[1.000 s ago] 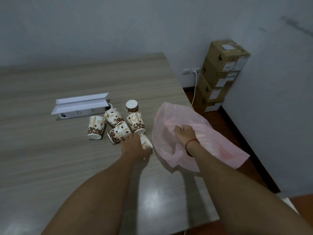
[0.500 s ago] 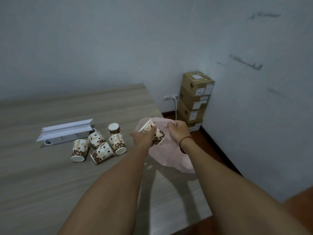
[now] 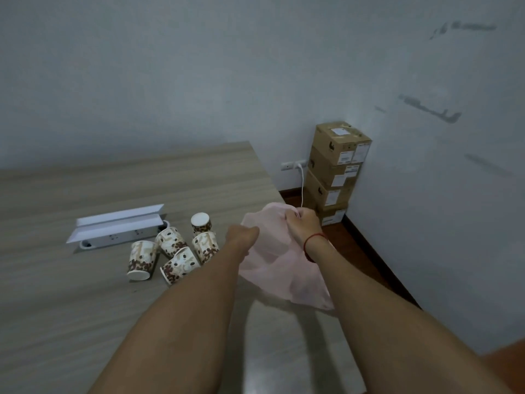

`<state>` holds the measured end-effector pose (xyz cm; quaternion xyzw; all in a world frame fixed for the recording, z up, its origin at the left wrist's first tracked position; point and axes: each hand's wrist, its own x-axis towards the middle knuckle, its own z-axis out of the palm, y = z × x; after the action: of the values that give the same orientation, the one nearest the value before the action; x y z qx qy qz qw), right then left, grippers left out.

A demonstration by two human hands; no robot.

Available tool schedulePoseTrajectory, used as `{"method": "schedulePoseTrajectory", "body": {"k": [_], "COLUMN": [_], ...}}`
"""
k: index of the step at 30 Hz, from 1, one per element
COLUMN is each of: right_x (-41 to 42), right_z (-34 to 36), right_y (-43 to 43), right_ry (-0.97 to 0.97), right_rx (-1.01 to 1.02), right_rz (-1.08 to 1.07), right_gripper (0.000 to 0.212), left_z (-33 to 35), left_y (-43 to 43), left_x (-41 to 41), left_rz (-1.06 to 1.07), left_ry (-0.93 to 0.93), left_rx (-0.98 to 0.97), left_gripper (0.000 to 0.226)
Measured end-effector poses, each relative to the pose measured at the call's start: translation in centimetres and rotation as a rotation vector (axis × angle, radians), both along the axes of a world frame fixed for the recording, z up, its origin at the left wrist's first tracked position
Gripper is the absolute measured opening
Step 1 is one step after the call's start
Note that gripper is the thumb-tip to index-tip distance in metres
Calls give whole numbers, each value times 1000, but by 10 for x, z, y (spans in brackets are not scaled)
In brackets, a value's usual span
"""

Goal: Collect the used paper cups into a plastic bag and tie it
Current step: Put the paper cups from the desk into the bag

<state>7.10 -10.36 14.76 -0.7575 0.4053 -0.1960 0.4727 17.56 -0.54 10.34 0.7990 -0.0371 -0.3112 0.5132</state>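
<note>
Several paper cups with a brown bean print lie and stand in a cluster (image 3: 179, 263) on the wooden table (image 3: 71, 294); one cup (image 3: 200, 222) stands upside down at the back. A pink plastic bag (image 3: 287, 274) hangs over the table's right edge. My right hand (image 3: 301, 226), a red string on its wrist, grips the bag's rim and holds the mouth up. My left hand (image 3: 243, 236) is at the left side of the bag's mouth with its fingers curled out of sight. A pale shape shows faintly through the bag.
A white power strip with a raised lid (image 3: 116, 227) lies behind the cups. Stacked cardboard boxes (image 3: 338, 166) stand in the room's corner on the floor, beside a wall socket (image 3: 292, 165) with a white cable. The table's right edge runs just under the bag.
My left hand picked a cup from the cluster and carried it right to the bag's mouth; the cup is now out of sight. My right hand raised the bag's rim.
</note>
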Motion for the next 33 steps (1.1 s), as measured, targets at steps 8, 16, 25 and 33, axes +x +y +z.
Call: {"method": "schedulePoseTrajectory", "body": {"k": [8, 16, 25, 33], "right_x": [76, 111, 109, 71], "right_z": [-54, -95, -86, -41], "right_y": [7, 0, -3, -8], "right_ry": [129, 211, 198, 108], "right_rx": [53, 119, 98, 22], "right_rz": [-32, -74, -59, -69], "right_gripper": [35, 19, 24, 36], "left_z": [-58, -114, -109, -44], "left_y": [27, 17, 16, 11], "left_x": [87, 132, 107, 66], "left_rz": [63, 156, 74, 161], "left_ry": [-267, -173, -115, -173], "left_rx": [306, 308, 393, 77], "left_gripper": [21, 73, 88, 74]}}
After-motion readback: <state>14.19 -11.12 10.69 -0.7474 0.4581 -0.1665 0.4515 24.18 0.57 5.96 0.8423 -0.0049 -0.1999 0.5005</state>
